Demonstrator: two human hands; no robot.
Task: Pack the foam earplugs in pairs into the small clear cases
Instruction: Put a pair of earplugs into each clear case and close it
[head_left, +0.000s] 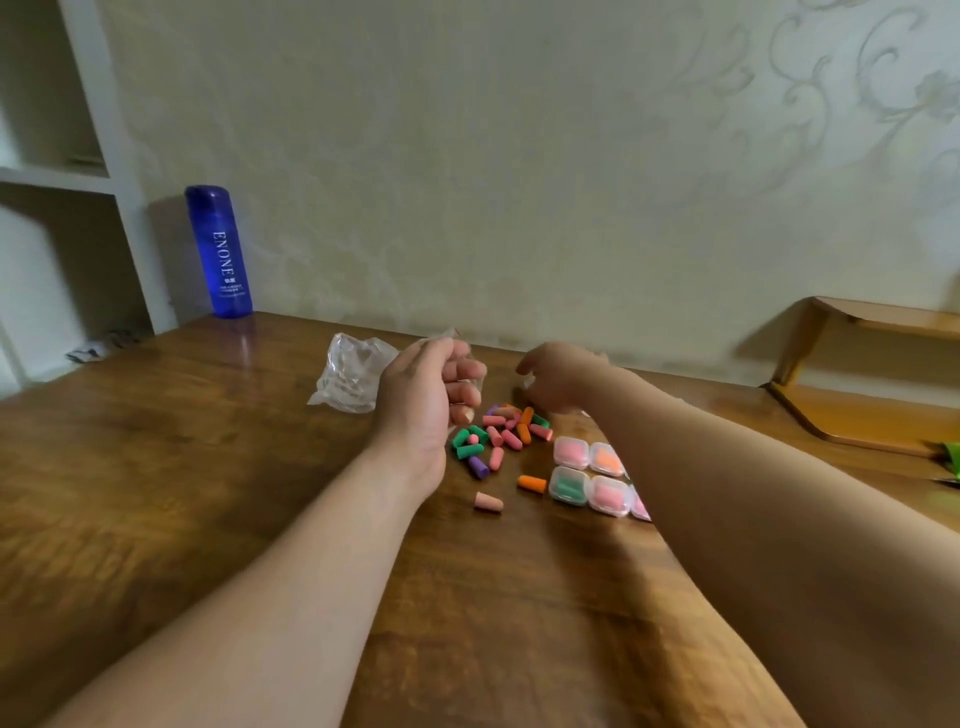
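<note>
Earplugs (501, 431) in pink, green, orange and purple lie in a loose heap on the wooden counter (208, 467), between the person's two hands. The left hand (428, 387) is just left of the heap, palm turned inward and fingers curled toward the palm. Something clear glints at the fingertips, but whether its grip has hold of a case or of nothing cannot be told. The right hand (558, 376) reaches over the far edge of the heap, knuckles up and fingers bent down toward the plugs. Its grip is hidden by the back of the hand, so what it holds, if anything, cannot be told. Right of the heap, beside the right forearm, filled cases (571, 452) sit in two rows, touching one another. The far row shows pink and orange plugs, the near row green and pink, and one more case is partly hidden by the forearm. An orange plug (532, 483) lies alone just left of the green-filled case, and a pink plug (488, 503) lies alone nearer the person. A crumpled clear bag (348, 379) lies behind the left hand. A blue bottle (218, 249) stands upright at the far left corner of the counter, against the wall.
</note>
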